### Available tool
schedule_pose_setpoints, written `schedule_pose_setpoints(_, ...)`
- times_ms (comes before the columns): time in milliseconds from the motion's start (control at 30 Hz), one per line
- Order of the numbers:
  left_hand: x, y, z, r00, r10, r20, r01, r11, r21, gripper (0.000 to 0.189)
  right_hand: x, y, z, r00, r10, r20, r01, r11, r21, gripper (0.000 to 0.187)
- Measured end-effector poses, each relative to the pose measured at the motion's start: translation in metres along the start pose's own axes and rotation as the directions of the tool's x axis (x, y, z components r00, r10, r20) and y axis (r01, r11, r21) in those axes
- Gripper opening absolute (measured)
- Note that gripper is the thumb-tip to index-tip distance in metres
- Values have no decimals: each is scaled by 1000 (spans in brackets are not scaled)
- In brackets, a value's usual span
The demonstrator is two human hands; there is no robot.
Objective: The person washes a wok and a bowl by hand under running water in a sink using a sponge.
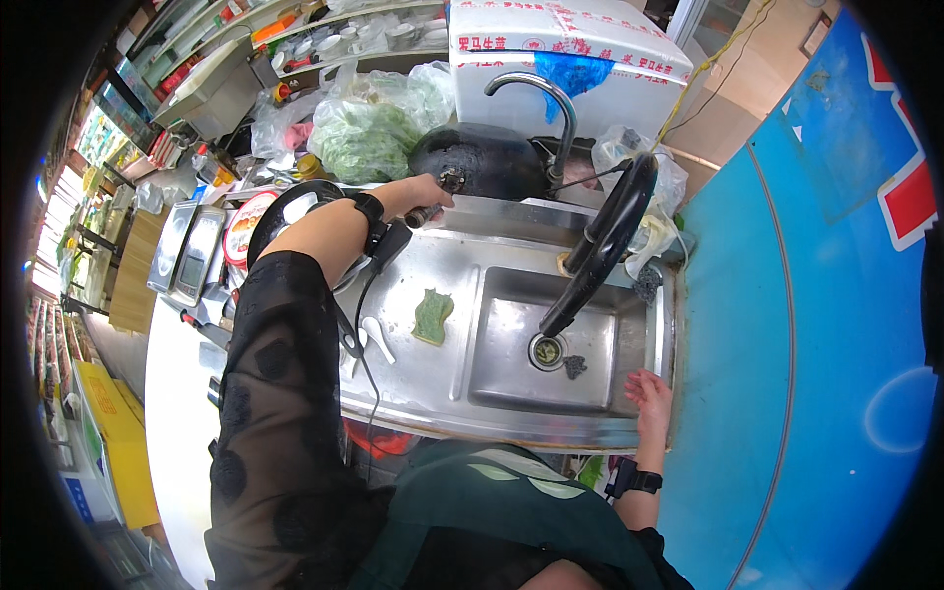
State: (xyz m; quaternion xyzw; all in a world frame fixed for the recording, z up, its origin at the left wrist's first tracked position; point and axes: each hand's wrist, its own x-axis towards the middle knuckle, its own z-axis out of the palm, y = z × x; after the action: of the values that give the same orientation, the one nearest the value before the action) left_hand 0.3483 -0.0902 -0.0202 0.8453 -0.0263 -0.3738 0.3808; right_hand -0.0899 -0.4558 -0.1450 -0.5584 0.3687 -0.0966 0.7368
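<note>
My left hand (424, 195) is closed around the handle (422, 216) of a black wok (479, 158), which leans behind the steel sink counter. My right hand (649, 391) is over the right front rim of the sink basin (509, 383), fingers loosely curled, with nothing seen in it. A black faucet (605, 243) reaches over the basin drain (548, 352). A dark scouring pad (575, 366) lies beside the drain, and another (647, 284) sits at the back right corner. On the drainboard are a green sponge (433, 317) and a white spoon (378, 339).
A curved chrome faucet (568, 118) rises behind the basin before a white foam box (560, 44). Bagged greens (369, 140) lie left of the wok. Plates (295, 210), a digital scale (193, 265) and a red-handled knife (206, 328) are at left. A blue panel (737, 354) bounds the right.
</note>
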Motion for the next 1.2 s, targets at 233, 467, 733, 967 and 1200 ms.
schedule_pose_setpoints(233, -6, -6, 2, 1000, 6, -1, -6, 991, -136, 25, 0, 4, -14, 1000, 13, -9, -12, 1000, 25, 31)
schedule_pose_setpoints(467, -9, -3, 2, 1000, 17, -13, -17, 999, -49, 27, 3, 7, -15, 999, 33, -21, -33, 999, 4, 32)
schedule_pose_setpoints(733, -12, -1, 2, 998, 39, -59, -27, 982, 187, 31, 12, 6, -2, 999, 37, 39, -37, 999, -6, 27)
schedule_pose_setpoints(967, -42, -2, 3, 943, 254, -216, -39, 726, 686, 75, 20, 4, 13, 993, 34, 112, -24, 996, -89, 23)
schedule_pose_setpoints(1200, -188, 16, 31, 782, 613, -114, -530, 749, 398, 57, 36, 2, 47, 908, -120, 402, 329, 798, -506, 28)
